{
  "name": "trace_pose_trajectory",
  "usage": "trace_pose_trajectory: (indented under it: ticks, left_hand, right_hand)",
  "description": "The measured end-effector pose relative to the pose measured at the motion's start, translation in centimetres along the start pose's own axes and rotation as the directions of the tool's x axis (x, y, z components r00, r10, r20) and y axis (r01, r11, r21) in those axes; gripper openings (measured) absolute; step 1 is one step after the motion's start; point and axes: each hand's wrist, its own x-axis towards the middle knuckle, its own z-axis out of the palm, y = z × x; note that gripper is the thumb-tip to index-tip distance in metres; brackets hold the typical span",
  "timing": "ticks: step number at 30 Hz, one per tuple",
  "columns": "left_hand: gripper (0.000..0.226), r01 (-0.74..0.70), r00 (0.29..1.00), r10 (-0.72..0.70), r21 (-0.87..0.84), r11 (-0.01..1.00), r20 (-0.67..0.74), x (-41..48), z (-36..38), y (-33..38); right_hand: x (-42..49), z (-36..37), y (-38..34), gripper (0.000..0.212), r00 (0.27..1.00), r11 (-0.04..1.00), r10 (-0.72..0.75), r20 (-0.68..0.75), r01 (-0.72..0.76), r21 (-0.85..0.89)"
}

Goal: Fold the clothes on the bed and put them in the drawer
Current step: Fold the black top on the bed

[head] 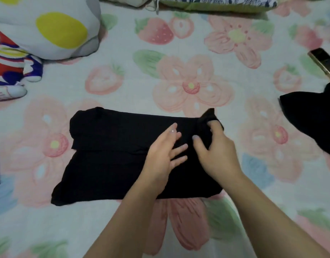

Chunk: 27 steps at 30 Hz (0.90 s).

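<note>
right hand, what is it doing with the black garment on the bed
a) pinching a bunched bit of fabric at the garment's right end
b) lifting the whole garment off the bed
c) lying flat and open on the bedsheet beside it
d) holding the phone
a: the right hand has its fingers closed on a bunched corner at the right end of the black garment, which lies flat on the bed.

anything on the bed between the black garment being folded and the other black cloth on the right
Nothing: the head view shows only bare floral bedsheet between the folded black garment and the black cloth.
</note>
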Motion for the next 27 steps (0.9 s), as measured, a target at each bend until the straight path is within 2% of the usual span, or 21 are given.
trace_pose_trajectory:
  ticks: [2, 4, 6, 7, 9, 11, 13, 15, 17, 19, 21, 22, 24, 25, 26, 27]
  left_hand:
    - [0.058, 0.041, 0.998, -0.025, -0.304, 0.952, 0.057, -0.8, -3.5, 2.1]
    - [0.047, -0.005, 0.999, 0.019, -0.393, 0.919, 0.034, -1.9, -7.7, 4.1]
    - [0.024, -0.021, 0.998, 0.005, -0.230, 0.973, -0.068, -2.2, -11.6, 4.7]
    - [0.025, -0.006, 0.987, -0.005, -0.073, 0.997, -0.158, -2.2, -13.2, 4.7]
    - [0.047, 0.016, 0.960, 0.041, 0.203, 0.979, -0.275, -1.6, -15.6, 4.3]
    - [0.062, -0.049, 0.958, 0.132, 0.310, 0.950, -0.254, -1.3, -17.1, 4.3]
    - [0.074, -0.139, 0.947, 0.231, 0.363, 0.921, -0.223, -1.3, -18.0, 4.5]
    - [0.083, -0.231, 0.928, 0.345, 0.515, 0.825, -0.138, -1.7, -18.2, 5.1]
    - [0.089, -0.343, 0.901, 0.434, 0.620, 0.705, 0.005, -2.2, -17.8, 5.4]
    - [0.090, -0.354, 0.895, 0.444, 0.665, 0.657, 0.037, -2.2, -17.6, 5.1]
    - [0.081, -0.239, 0.864, 0.494, 0.785, 0.571, -0.097, -1.9, -17.5, 4.1]
    - [0.072, -0.116, 0.820, 0.525, 0.832, 0.542, -0.228, -1.8, -17.7, 3.6]
    - [0.059, 0.231, 0.716, 0.502, 0.843, 0.485, -0.486, -1.7, -17.8, 2.8]
    - [0.065, 0.380, 0.696, 0.449, 0.818, 0.431, -0.560, -1.8, -17.7, 2.4]
    - [0.076, 0.448, 0.706, 0.380, 0.793, 0.413, -0.597, -1.9, -17.6, 2.1]
    - [0.085, 0.446, 0.730, 0.317, 0.773, 0.451, -0.606, -2.0, -17.3, 1.9]
  right_hand:
    - [-1.7, 2.3, -5.2, 0.050, 0.963, 0.975, -0.137, 0.231, 0.089, 0.206]
    - [-2.7, 4.7, -8.2, 0.062, 0.886, 0.945, -0.174, 0.431, 0.027, 0.327]
    - [-2.8, 6.0, -9.2, 0.058, 0.907, 0.955, -0.133, 0.400, 0.009, 0.297]
    - [-2.8, 6.5, -8.9, 0.055, 0.940, 0.968, -0.087, 0.331, 0.002, 0.249]
    - [-2.8, 7.3, -7.5, 0.051, 0.980, 0.993, 0.034, 0.198, -0.055, 0.102]
    - [-2.9, 7.8, -5.6, 0.052, 0.981, 0.986, 0.163, 0.105, -0.160, -0.045]
    - [-2.9, 8.1, -4.0, 0.056, 0.955, 0.954, 0.287, 0.076, -0.278, -0.109]
    - [-2.9, 8.6, -2.9, 0.059, 0.921, 0.926, 0.377, 0.101, -0.371, -0.074]
    - [-2.9, 9.3, -2.3, 0.060, 0.898, 0.907, 0.416, 0.139, -0.422, 0.009]
    - [-2.9, 10.0, -2.1, 0.059, 0.900, 0.909, 0.401, 0.169, -0.414, 0.044]
    - [-2.8, 10.5, -2.1, 0.057, 0.904, 0.913, 0.388, 0.182, -0.404, 0.060]
    - [-2.7, 10.5, -2.1, 0.056, 0.901, 0.910, 0.393, 0.182, -0.410, 0.067]
    - [-2.3, 10.4, -2.1, 0.056, 0.887, 0.890, 0.430, 0.171, -0.448, 0.090]
    - [-2.1, 10.3, -2.0, 0.057, 0.876, 0.876, 0.451, 0.169, -0.471, 0.102]
    - [-1.8, 10.3, -1.9, 0.055, 0.867, 0.866, 0.465, 0.178, -0.487, 0.112]
    - [-1.6, 10.2, -1.8, 0.052, 0.862, 0.861, 0.467, 0.200, -0.494, 0.121]
